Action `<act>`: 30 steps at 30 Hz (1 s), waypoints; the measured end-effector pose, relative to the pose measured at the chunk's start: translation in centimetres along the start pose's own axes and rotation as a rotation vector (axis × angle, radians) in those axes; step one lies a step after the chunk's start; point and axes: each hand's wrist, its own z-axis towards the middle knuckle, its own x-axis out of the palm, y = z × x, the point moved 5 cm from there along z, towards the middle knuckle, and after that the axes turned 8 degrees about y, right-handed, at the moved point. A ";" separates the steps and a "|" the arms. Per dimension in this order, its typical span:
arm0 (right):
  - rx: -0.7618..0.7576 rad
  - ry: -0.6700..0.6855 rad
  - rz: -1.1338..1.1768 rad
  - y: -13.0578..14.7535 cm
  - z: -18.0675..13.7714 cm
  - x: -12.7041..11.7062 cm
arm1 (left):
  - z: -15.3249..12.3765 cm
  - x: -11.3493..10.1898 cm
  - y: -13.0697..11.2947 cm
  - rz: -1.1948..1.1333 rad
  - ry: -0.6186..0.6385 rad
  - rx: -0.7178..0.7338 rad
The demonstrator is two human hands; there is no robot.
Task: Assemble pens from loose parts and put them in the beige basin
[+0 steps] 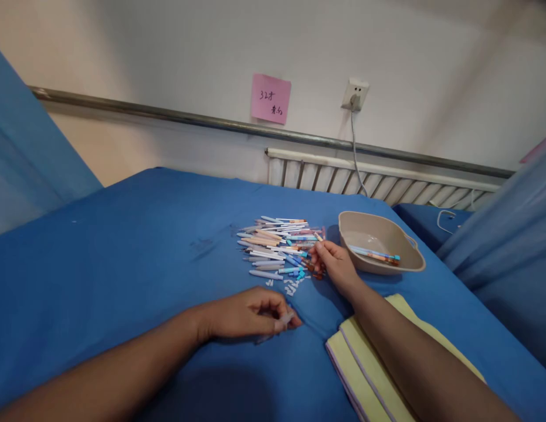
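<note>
My left hand (259, 313) is closed around a slim, translucent whitish pen barrel (285, 319), low over the blue cover in front of the pile. At the right edge of the pile, my right hand (336, 264) is closed in a pinch. A short cream-coloured tip (318, 237) shows above its fingertips; the fingers hide the rest. The pile of pen parts (268, 243) has white, grey, peach and light blue barrels lying side by side. Small blue caps (299, 274) and brown pieces lie at its near right side, with several tiny white pieces (291, 287) in front.
Right of the pile stands a beige plastic basin (378, 225) with a few pens (373, 253) inside. A folded yellow cloth (369, 375) lies under my right forearm. Behind the blue-covered table (123, 246) are a radiator (316, 173), a metal rail (189, 119) and a plugged-in cable (354, 140).
</note>
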 end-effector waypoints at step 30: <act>-0.066 0.516 -0.420 1.1 -2.9 3.6 | -2.0 -5.5 -0.6 0.485 -0.452 0.013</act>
